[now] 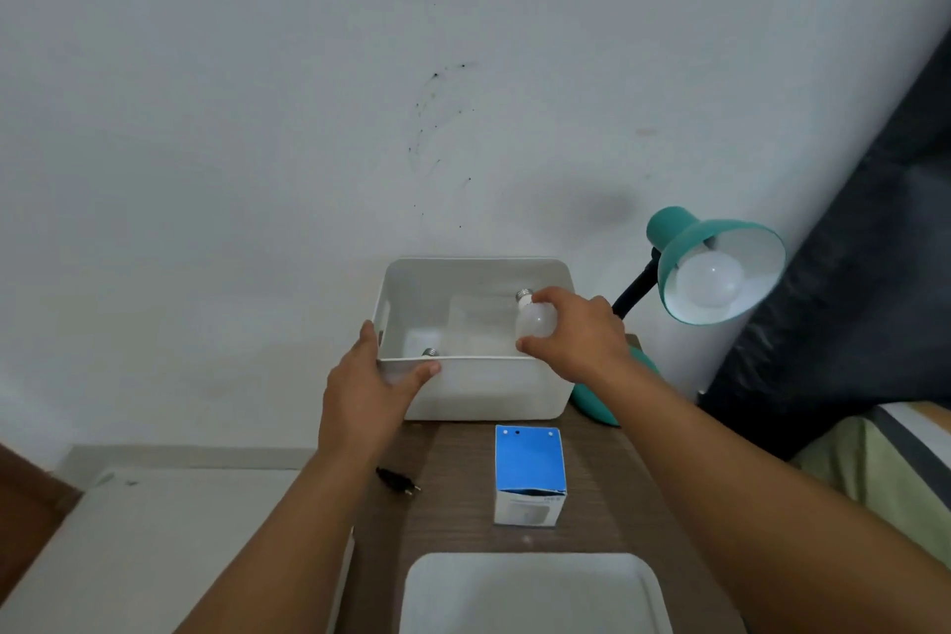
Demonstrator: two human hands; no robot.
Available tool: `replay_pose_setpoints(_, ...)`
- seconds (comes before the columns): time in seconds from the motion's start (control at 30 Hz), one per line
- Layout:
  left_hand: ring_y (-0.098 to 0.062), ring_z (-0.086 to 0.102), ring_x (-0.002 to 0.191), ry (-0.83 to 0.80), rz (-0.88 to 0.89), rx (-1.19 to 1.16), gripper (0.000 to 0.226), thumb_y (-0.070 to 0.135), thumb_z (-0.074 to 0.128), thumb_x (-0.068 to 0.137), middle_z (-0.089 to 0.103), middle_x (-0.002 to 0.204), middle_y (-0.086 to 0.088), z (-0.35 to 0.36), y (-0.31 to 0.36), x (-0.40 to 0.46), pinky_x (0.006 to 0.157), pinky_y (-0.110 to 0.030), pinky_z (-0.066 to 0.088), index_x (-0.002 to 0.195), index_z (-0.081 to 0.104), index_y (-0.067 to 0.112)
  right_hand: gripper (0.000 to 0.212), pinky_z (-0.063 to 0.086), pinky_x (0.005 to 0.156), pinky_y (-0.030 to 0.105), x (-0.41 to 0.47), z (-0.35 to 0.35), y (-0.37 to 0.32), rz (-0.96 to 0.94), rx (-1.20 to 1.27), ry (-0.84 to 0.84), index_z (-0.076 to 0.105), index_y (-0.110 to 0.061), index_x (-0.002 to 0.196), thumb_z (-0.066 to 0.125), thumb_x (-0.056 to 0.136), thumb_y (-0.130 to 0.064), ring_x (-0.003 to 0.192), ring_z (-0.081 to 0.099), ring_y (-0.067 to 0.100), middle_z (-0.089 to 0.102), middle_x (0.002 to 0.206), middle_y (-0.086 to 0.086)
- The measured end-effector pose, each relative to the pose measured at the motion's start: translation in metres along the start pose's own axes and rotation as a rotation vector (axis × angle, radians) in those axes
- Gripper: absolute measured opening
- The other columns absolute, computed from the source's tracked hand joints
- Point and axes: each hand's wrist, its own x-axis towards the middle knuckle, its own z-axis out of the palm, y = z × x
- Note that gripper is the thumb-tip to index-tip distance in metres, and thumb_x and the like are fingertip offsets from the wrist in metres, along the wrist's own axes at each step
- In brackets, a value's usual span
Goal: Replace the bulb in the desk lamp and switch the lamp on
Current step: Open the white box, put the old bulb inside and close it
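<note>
A teal desk lamp (720, 268) stands at the back right of the small table, its shade tilted toward me with a white bulb (712, 286) screwed in and unlit. My right hand (576, 335) grips a second white bulb (535, 322) over the right side of a white bin (483, 389), metal base pointing away. My left hand (370, 376) holds the bin's front left corner, thumb over the rim. The metal base of another bulb (430, 352) shows inside the bin at the front left. The lamp's black plug (397, 480) lies loose on the table.
A blue and white bulb box (530, 476) stands in front of the bin. A white tray (535, 592) sits at the table's near edge. The wall is right behind the bin. A dark cushion and bedding lie to the right, a white surface to the left.
</note>
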Motion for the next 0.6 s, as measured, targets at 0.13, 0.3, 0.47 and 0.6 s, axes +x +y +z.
replay_pose_setpoints(0.13, -0.026, 0.051, 0.132, -0.006, -0.015, 0.003, 0.106, 0.063, 0.074, 0.077, 0.053, 0.147, -0.007, 0.0, -0.002, 0.0, 0.106, -0.04, 0.047, 0.159, 0.023, 0.017, 0.064, 0.042, 0.086, 0.035, 0.006, 0.003, -0.002, 0.032, -0.051, 0.002, 0.05, -0.038, 0.136, 0.074, 0.077, -0.046, 0.119, 0.046, 0.028, 0.06, 0.116, 0.008)
replay_pose_setpoints(0.3, -0.025, 0.053, 0.132, -0.018, -0.021, -0.007, 0.105, 0.061, 0.075, 0.078, 0.053, 0.147, -0.006, -0.001, -0.002, -0.001, 0.106, -0.04, 0.048, 0.159, 0.024, 0.017, 0.066, 0.037, 0.08, 0.034, 0.014, 0.005, -0.003, 0.033, -0.153, -0.021, 0.052, -0.036, 0.136, 0.075, 0.075, -0.045, 0.12, 0.045, 0.027, 0.063, 0.118, 0.005)
replay_pose_setpoints(0.47, -0.025, 0.051, 0.133, -0.044, -0.02, 0.003, 0.107, 0.062, 0.075, 0.078, 0.051, 0.149, -0.006, -0.002, -0.002, 0.0, 0.107, -0.04, 0.047, 0.159, 0.021, 0.016, 0.068, 0.038, 0.077, 0.034, 0.019, 0.006, -0.003, 0.05, -0.188, -0.068, 0.051, -0.032, 0.136, 0.077, 0.075, -0.047, 0.121, 0.041, 0.028, 0.063, 0.117, 0.005)
replay_pose_setpoints(0.6, -0.025, 0.052, 0.132, -0.084, 0.002, 0.059, 0.105, 0.059, 0.075, 0.08, 0.053, 0.148, -0.006, -0.009, -0.002, 0.003, 0.106, -0.039, 0.047, 0.159, 0.022, 0.015, 0.069, 0.041, 0.086, 0.038, 0.014, 0.003, 0.002, 0.016, -0.136, -0.071, 0.043, -0.03, 0.143, 0.069, 0.082, -0.048, 0.125, 0.038, 0.03, 0.06, 0.127, 0.005)
